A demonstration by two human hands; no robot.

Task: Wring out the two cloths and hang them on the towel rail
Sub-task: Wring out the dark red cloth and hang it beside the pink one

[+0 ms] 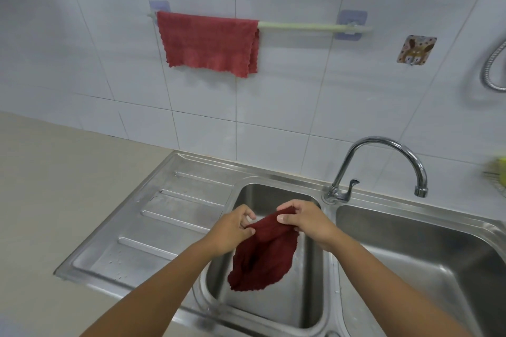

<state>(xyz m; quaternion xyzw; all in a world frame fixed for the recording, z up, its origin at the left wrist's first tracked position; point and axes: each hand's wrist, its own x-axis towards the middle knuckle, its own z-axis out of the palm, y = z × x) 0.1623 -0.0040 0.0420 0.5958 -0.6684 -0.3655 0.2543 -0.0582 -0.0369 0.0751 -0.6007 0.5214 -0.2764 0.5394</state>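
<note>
A dark red wet cloth hangs over the small left sink basin. My left hand pinches its upper left edge and my right hand grips its upper right corner, so the cloth droops between them. A lighter red cloth is draped over the left half of the pale green towel rail on the tiled wall. The rail's right half is bare.
A chrome tap stands between the basins, its spout over the larger right basin. The steel draining board lies left, beige counter beyond it. A sticker hook and a metal hose sit on the right wall.
</note>
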